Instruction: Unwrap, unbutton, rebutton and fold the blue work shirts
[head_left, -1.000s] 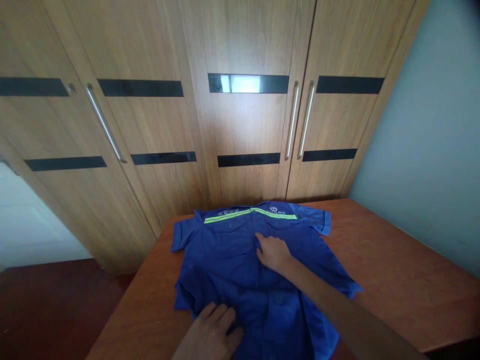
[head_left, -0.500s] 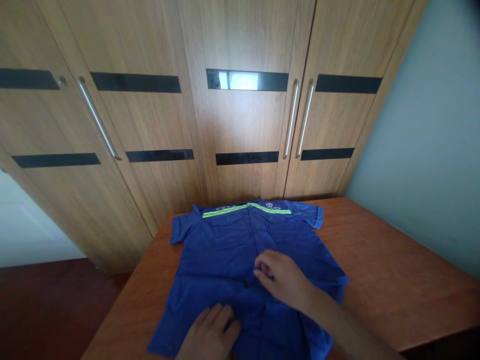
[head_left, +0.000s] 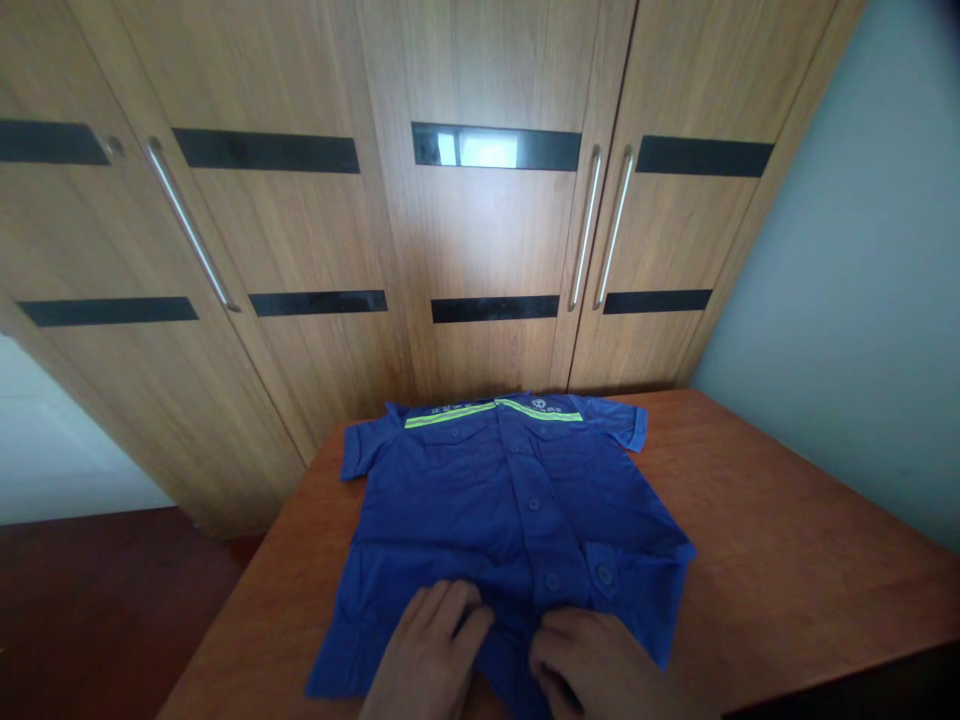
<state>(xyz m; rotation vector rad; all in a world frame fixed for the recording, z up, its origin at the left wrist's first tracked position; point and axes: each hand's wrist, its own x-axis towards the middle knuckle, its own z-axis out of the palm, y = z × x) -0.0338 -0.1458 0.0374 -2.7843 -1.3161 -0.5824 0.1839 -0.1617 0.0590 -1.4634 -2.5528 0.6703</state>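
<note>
Shirt (head_left: 450,510) front-up on counter (head_left: 757,510) so buttons (head_left: 534,504) face me; my left hand (head_left: 433,645), right hand (head_left: 591,655) half-curled lower centre, grip unclear

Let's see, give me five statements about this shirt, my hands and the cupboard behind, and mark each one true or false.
1. The blue shirt lies on a brown table. True.
2. Both hands are up at the collar. False: the left hand and right hand are at the lower part of the shirt.
3. A yellow-green stripe crosses the chest. True.
4. The sleeves are long. False: they are short.
5. The cupboard has silver handles. True.
</note>
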